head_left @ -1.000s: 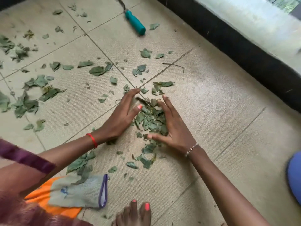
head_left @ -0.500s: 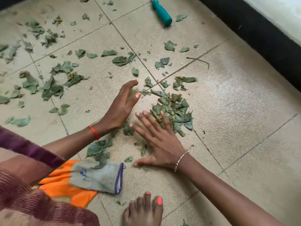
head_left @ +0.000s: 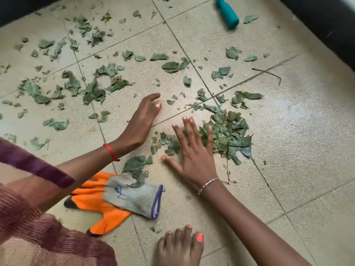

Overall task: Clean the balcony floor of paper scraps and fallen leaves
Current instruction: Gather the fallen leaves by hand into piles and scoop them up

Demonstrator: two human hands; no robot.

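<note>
A: Hands, state?

B: The left hand [head_left: 141,122] stands on its edge on the tile, fingers straight and together, nothing in it. The right hand [head_left: 194,156] lies flat with fingers spread, its fingertips over the near-left fringe of the leaf pile [head_left: 230,137]. It grasps nothing either, so both are released.

A: Where is the material?

B: There is one gathered pile on the balcony floor [head_left: 299,131], just right of the right hand and beside a crossing of grout lines. A small drift of fragments [head_left: 165,143] sits between the two hands. Loose leaves [head_left: 92,93] cover the tiles to the left and the far side, well apart from the pile. A few more lie on the grey part of the orange-and-grey glove [head_left: 123,194], near the left forearm.

A: Paper scraps?

B: None I can pick out. Everything loose reads as green leaf, plus one thin twig [head_left: 269,72] at far right.

A: Progress estimate?

B: Early, in my judgement. One pile is formed, nothing is lifted off the floor, and no bag or bin is in view. Most of the litter is ungathered. Remaining: rake in the left-hand scatter, collect the strays near the teal handle [head_left: 227,13], clear the glove, remove the pile.

A: Risk?

B: Small fragments probably slip under flat fingers. Expect repeat passes.
</note>
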